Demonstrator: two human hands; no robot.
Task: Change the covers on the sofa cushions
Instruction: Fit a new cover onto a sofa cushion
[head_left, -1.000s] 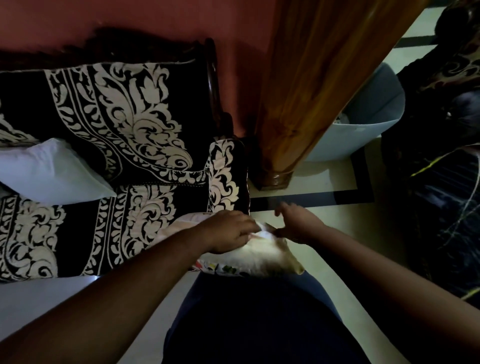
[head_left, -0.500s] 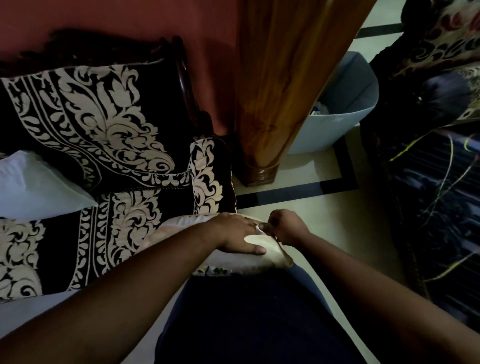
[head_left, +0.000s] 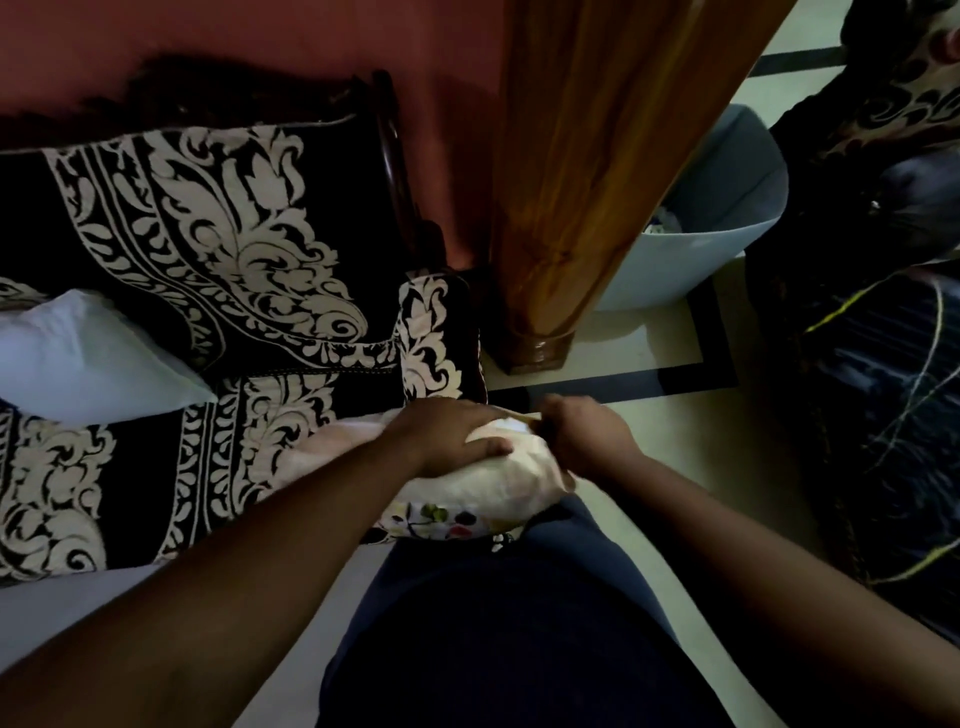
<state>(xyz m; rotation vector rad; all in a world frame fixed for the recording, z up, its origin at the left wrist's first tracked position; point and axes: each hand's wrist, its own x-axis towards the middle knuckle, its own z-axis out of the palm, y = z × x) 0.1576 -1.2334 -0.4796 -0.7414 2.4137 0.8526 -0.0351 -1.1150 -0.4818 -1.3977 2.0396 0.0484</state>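
A pale cushion (head_left: 498, 488) with a flowered cover lies at the sofa seat's front right edge, against my lap. My left hand (head_left: 452, 441) lies on top of it, fingers spread over the fabric and pressing down. My right hand (head_left: 584, 439) is at the cushion's right end, fingers curled and pinching the cover's edge there. A bare white cushion (head_left: 88, 358) rests on the sofa (head_left: 218, 260), which is covered in black cloth with cream scrollwork.
A wooden post (head_left: 582, 182) stands right of the sofa arm, with a light blue bin (head_left: 696, 249) behind it. Another dark patterned seat (head_left: 878, 364) fills the right side. Pale floor with a dark border stripe (head_left: 623, 384) lies between them.
My right hand has closed into a pinch on the cover's edge at the cushion's end. My left hand has settled flatter on top of the cushion.
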